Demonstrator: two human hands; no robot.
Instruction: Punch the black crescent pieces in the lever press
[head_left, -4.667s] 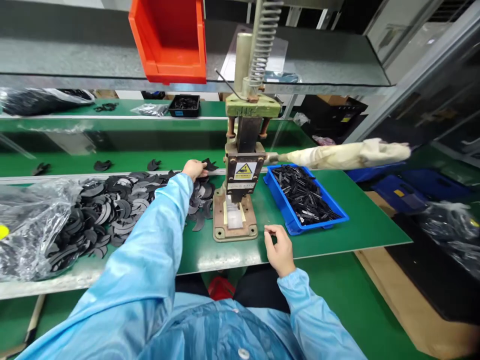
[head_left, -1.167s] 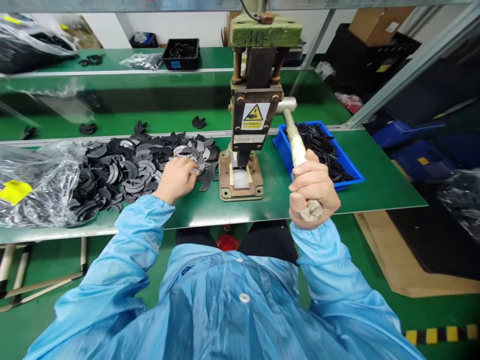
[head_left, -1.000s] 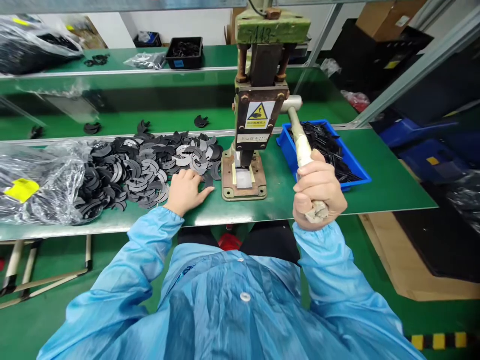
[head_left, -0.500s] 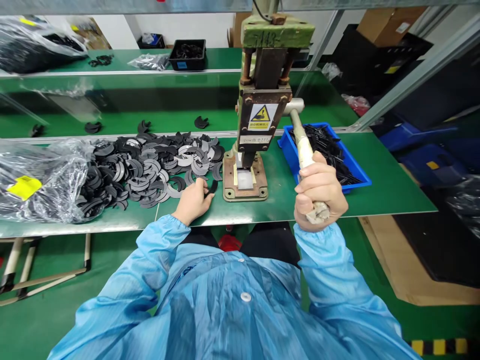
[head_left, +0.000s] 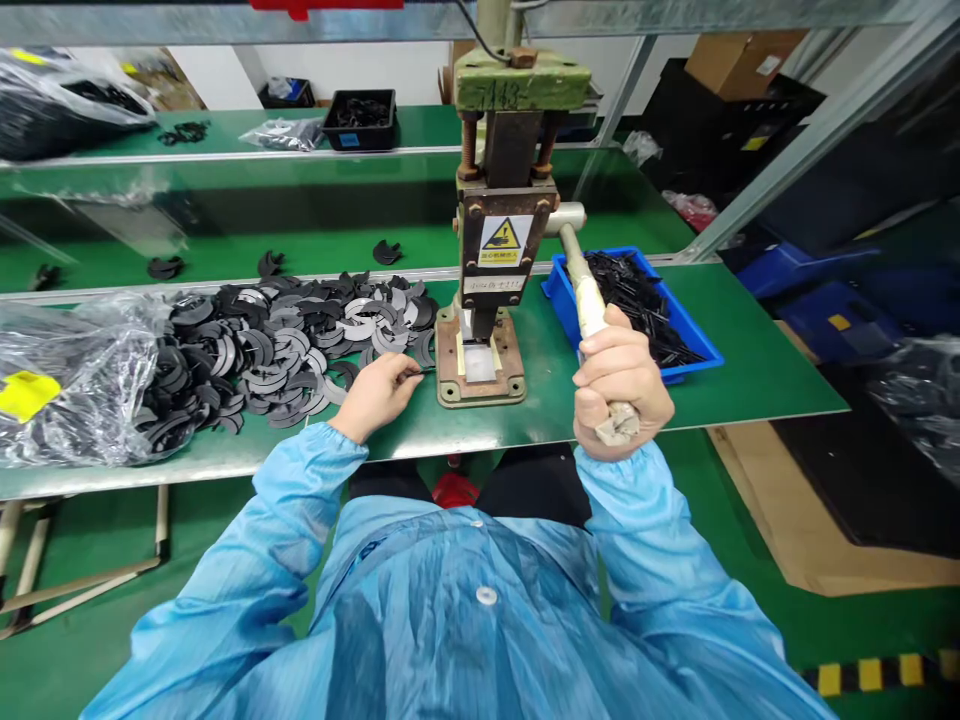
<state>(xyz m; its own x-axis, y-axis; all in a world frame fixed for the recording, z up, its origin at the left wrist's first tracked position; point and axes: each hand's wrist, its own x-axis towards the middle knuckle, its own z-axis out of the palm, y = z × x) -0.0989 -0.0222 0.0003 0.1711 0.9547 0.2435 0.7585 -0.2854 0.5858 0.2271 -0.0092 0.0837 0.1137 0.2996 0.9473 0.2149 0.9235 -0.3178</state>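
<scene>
a clear bag [head_left: 90,385] lies near the front edge of the table [head_left: 765,370], then a heap of curved pieces [head_left: 289,350]. the left hand [head_left: 377,393] pinches a thin dark piece [head_left: 425,372] near that edge, its grip almost closed; picking one up seems the step in hand. the press [head_left: 484,250] stands close, in the way; the next move calls for careful fingers. the right hand [head_left: 624,383] wraps the lever [head_left: 589,300] tight, by a blue bin [head_left: 679,312].

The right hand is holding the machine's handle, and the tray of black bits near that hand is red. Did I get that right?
Not quite: the tray is blue, not red, as the head view shows. The right hand is indeed holding the machine's handle, and the tray of black bits is near that hand.
</scene>
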